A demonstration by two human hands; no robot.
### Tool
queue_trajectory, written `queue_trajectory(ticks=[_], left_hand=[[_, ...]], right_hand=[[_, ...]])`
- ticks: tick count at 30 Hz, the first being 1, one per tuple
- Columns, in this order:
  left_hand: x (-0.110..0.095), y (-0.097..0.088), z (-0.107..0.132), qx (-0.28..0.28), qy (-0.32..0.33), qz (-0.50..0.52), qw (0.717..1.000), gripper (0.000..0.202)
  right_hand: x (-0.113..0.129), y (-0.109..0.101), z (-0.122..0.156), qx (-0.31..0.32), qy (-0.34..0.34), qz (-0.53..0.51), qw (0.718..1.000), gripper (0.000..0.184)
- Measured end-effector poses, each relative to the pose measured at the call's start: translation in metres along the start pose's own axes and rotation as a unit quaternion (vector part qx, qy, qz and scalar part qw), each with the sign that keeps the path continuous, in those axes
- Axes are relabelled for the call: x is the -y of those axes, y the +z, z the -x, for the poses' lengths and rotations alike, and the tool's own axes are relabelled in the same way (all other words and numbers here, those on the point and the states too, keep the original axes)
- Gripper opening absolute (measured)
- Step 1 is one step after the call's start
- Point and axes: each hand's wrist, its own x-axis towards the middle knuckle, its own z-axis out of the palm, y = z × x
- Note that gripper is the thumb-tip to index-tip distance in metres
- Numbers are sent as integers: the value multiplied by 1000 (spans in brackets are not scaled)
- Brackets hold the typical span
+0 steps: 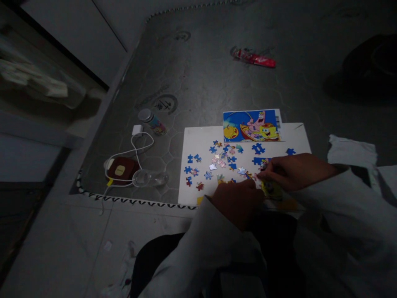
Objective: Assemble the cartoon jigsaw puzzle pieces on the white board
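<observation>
Loose jigsaw pieces (209, 175), mostly blue with some pink and white ones, lie scattered over a white board (185, 140). Towards the board's right side, a partly joined jigsaw picture (269, 191) shows a yellow cartoon face and is half covered by my hands. My right hand (290, 171) is closed, its thumb and fingertips pinching a small pinkish puzzle piece at the picture's left edge. Close by, my left hand (238, 200) rests low on the board with its fingers curled; what they hold, if anything, is hidden. Single blue pieces lie above my right hand.
A cartoon picture card (251, 126) lies across the board's top edge. To the left are a small tube (152, 121), a white charger (137, 130), a brown case (123, 169) and a clear bottle (150, 178). A red packet (254, 58) lies farther off; white tissue (352, 153) is at right.
</observation>
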Motion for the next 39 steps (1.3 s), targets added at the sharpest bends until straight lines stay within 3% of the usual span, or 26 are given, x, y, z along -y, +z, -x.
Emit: queue_trajectory(ticks=[10, 16, 17, 21, 24, 31, 39], left_hand=[[-2, -3, 2, 14, 6, -12, 1000, 19], [3, -15, 4, 27, -47, 46, 997, 17], [7, -19, 5, 15, -72, 72, 995, 16], [27, -35, 12, -122, -190, 193, 955, 10], [39, -41, 17, -159, -237, 223, 932, 8], [48, -44, 20, -140, -269, 230, 925, 12], [51, -42, 22, -25, -292, 119, 949, 26]], right_hand=[[1, 2, -4, -11, -17, -2, 1000, 26], [1, 6, -7, -27, -63, -49, 996, 26], [2, 8, -7, -47, -79, -62, 994, 28], [10, 12, -7, -147, -148, -120, 971, 38], [22, 11, -9, -156, -175, -161, 959, 31], [38, 16, -23, -174, -167, -164, 956, 19], [50, 24, -26, -74, -118, -75, 987, 17]])
